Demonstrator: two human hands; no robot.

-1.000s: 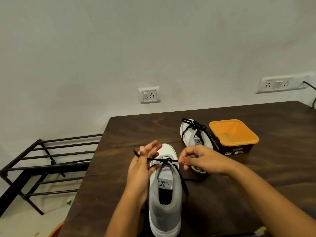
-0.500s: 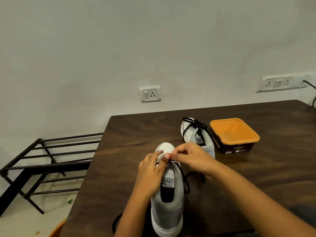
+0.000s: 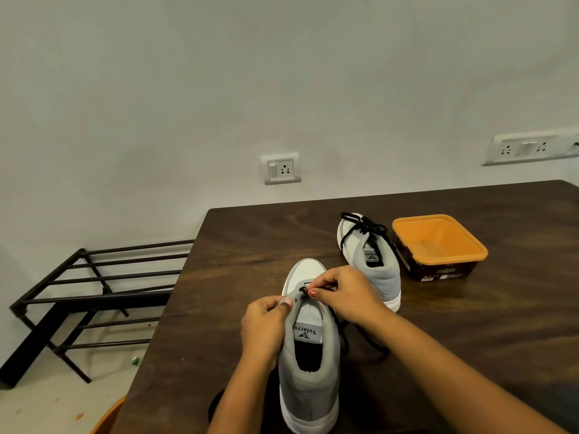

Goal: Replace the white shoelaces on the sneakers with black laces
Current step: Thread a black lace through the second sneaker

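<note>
1. Dark wooden table [image 3: 470,339] fills the lower right; at upper centre the far sneaker [image 3: 376,274] already wears its tied black lace [image 3: 363,227].
2. Centre frame, near sneaker [image 3: 308,386]: right hand [image 3: 344,292] pinches a black lace tip [image 3: 303,290] toward the toe end, left hand [image 3: 263,327] pinches the eyelet flap [image 3: 293,303].
3. Lacing looks barely begun here; most threading remains, I'd say.

I see the left hand [image 3: 266,327] holding the left eyelet edge of the near sneaker [image 3: 308,371], thumb on top. The right hand [image 3: 344,296] pinches the black lace [image 3: 303,290] at the same eyelets, close to the left fingertips. The sneaker stands on the table [image 3: 470,339] with its heel toward me. Behind it to the right stands the second sneaker [image 3: 376,270], laced in black, and just beside that is an orange tub [image 3: 438,245].
</note>
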